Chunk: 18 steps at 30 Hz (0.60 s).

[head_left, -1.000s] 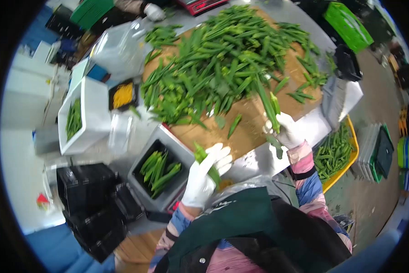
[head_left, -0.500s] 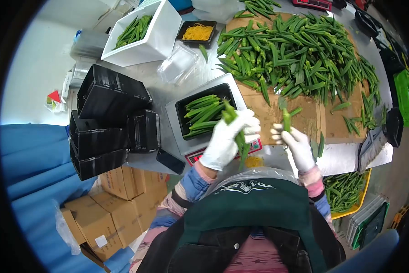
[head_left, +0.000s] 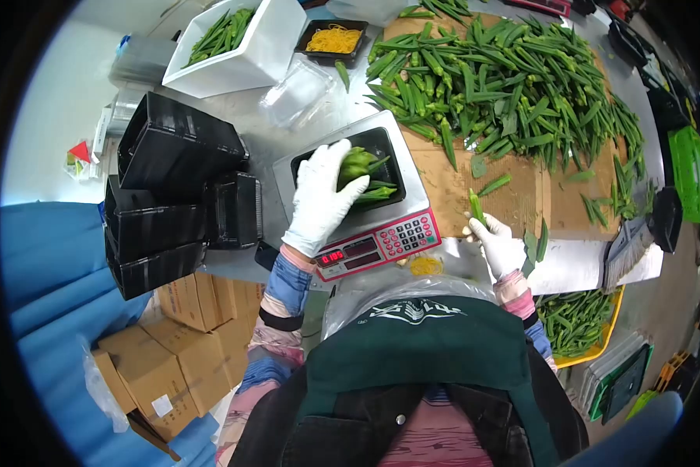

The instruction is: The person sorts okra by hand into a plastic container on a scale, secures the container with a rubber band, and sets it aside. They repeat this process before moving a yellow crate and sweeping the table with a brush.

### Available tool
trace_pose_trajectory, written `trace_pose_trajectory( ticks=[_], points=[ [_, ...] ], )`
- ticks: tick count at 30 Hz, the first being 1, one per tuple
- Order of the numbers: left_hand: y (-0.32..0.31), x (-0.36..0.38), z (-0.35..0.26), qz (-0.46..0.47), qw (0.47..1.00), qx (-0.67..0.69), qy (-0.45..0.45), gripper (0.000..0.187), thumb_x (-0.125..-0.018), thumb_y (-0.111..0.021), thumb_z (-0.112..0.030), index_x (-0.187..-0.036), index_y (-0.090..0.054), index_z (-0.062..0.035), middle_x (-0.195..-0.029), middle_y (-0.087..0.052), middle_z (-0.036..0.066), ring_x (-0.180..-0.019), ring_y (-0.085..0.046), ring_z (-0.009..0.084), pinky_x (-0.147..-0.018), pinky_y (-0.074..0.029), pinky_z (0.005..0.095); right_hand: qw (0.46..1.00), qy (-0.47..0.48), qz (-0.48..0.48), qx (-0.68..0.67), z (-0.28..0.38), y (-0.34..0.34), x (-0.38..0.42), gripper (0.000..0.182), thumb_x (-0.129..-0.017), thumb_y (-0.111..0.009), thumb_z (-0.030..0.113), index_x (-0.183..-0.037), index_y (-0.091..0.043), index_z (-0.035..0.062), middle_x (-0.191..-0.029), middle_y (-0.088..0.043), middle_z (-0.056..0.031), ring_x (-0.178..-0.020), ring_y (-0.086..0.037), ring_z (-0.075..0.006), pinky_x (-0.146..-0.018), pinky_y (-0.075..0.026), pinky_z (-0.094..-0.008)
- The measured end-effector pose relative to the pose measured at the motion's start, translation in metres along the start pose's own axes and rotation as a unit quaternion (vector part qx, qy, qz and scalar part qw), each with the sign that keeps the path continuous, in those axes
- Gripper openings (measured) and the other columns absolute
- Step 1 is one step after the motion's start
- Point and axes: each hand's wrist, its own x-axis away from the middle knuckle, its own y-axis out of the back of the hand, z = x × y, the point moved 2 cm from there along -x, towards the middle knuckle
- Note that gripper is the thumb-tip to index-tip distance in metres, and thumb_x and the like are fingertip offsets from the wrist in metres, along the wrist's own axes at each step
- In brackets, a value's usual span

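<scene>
My left hand (head_left: 319, 194), in a white glove, reaches over the black tray (head_left: 395, 159) on the scale (head_left: 389, 241). Its fingers curl round okra pods (head_left: 357, 165) lying in the tray, partly hiding them. The scale's red display glows beside my left wrist. My right hand (head_left: 496, 243), gloved too, pinches a single okra pod (head_left: 476, 205) upright at the front edge of the cardboard (head_left: 513, 194). Beyond it spreads a large heap of okra (head_left: 513, 93).
Stacked black trays (head_left: 171, 148) stand at the left. Behind the scale are a white foam box (head_left: 268, 50) with okra, a clear container (head_left: 295, 93) and a tray of yellow bands (head_left: 334, 40). A yellow crate (head_left: 613, 323) of okra sits low at the right.
My left hand has moved left with its okra, from the tray's right front side to over the tray. The scale's keypad now shows. My right hand still holds a pod.
</scene>
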Motion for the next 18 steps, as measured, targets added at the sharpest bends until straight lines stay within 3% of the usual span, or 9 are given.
trace_pose_trajectory(
  ticks=[3,7,8,10,11,12,13,15,18],
  points=[
    [0.007,0.009,-0.036,-0.053,0.995,0.073,-0.042,0.041,-0.089,-0.070,-0.029,-0.126,-0.064,-0.0096,-0.116,-0.066,0.012,-0.108,-0.060,0.0324,-0.098,-0.046,0.0428,1.000,0.028,0.012,0.005,-0.016,-0.002,-0.003,0.026,-0.099,-0.063,0.020,-0.118,-0.068,0.0029,-0.088,-0.071,-0.0008,-0.073,-0.060,-0.0044,-0.062,-0.042,-0.0189],
    [-0.012,0.049,-0.095,0.268,0.930,0.249,-0.040,0.034,-0.094,-0.065,-0.024,-0.124,-0.065,-0.0076,-0.115,-0.068,0.012,-0.109,-0.064,0.0274,-0.097,-0.050,0.0369,0.941,0.036,-0.106,0.319,-0.026,0.017,-0.008,0.030,-0.097,-0.065,0.019,-0.119,-0.067,-0.0013,-0.089,-0.072,-0.0028,-0.073,-0.063,-0.0093,-0.066,-0.048,-0.0232],
    [-0.027,0.065,-0.097,0.297,0.907,0.297,-0.032,0.034,-0.096,-0.063,-0.027,-0.125,-0.064,-0.0081,-0.116,-0.068,0.012,-0.109,-0.064,0.0273,-0.097,-0.050,0.0371,0.958,0.067,-0.104,0.259,-0.062,0.036,-0.029,0.038,-0.091,-0.070,0.034,-0.121,-0.070,0.0110,-0.090,-0.075,-0.0116,-0.084,-0.072,-0.0217,-0.079,-0.055,-0.0334],
    [-0.047,0.087,-0.098,0.357,0.867,0.349,-0.004,0.035,-0.100,-0.058,-0.030,-0.128,-0.063,-0.0089,-0.116,-0.068,0.012,-0.109,-0.065,0.0275,-0.097,-0.049,0.0377,0.929,0.157,-0.160,0.294,-0.057,0.047,-0.036,0.046,-0.088,-0.075,0.029,-0.127,-0.065,0.0053,-0.109,-0.072,-0.0165,-0.099,-0.069,-0.0303,-0.087,-0.052,-0.0367],
    [-0.050,0.092,-0.100,0.389,0.851,0.353,0.017,0.036,-0.102,-0.055,-0.032,-0.129,-0.062,-0.0091,-0.117,-0.068,0.013,-0.110,-0.065,0.0277,-0.098,-0.049,0.0380,0.902,0.260,-0.188,0.288,-0.057,0.047,-0.038,0.051,-0.086,-0.077,0.027,-0.130,-0.063,0.0039,-0.116,-0.069,-0.0174,-0.103,-0.066,-0.0327,-0.090,-0.050,-0.0384],
    [-0.050,0.094,-0.099,0.401,0.839,0.367,0.032,0.035,-0.103,-0.053,-0.032,-0.128,-0.062,-0.0089,-0.118,-0.067,0.013,-0.110,-0.065,0.0285,-0.099,-0.048,0.0382,0.789,0.264,-0.230,0.505,-0.056,0.057,-0.033,0.053,-0.084,-0.078,0.018,-0.132,-0.061,0.0040,-0.121,-0.064,-0.0183,-0.109,-0.060,-0.0314,-0.093,-0.048,-0.0408],
    [-0.048,0.095,-0.098,0.397,0.844,0.359,0.029,0.036,-0.103,-0.052,-0.032,-0.128,-0.062,-0.0088,-0.118,-0.067,0.013,-0.110,-0.065,0.0287,-0.099,-0.047,0.0383,0.759,0.273,-0.258,0.532,-0.047,0.053,-0.023,0.053,-0.079,-0.080,0.019,-0.127,-0.064,0.0070,-0.115,-0.064,-0.0176,-0.109,-0.057,-0.0351,-0.092,-0.047,-0.0432],
    [-0.046,0.097,-0.097,0.388,0.855,0.343,0.023,0.036,-0.104,-0.051,-0.032,-0.128,-0.062,-0.0085,-0.118,-0.067,0.014,-0.109,-0.065,0.0292,-0.099,-0.047,0.0385,0.764,0.355,-0.135,0.522,-0.054,0.051,-0.004,0.043,-0.075,-0.081,0.023,-0.113,-0.067,0.0083,-0.107,-0.065,-0.0132,-0.101,-0.060,-0.0330,-0.087,-0.047,-0.0433],
    [-0.052,0.103,-0.096,0.396,0.848,0.351,0.039,0.035,-0.104,-0.051,-0.032,-0.127,-0.062,-0.0086,-0.117,-0.068,0.014,-0.108,-0.065,0.0289,-0.098,-0.048,0.0382,0.808,0.253,0.065,0.528,-0.109,0.049,0.017,0.027,-0.075,-0.079,0.023,-0.097,-0.068,0.0116,-0.098,-0.065,-0.0097,-0.099,-0.061,-0.0300,-0.089,-0.045,-0.0421]
  ],
)
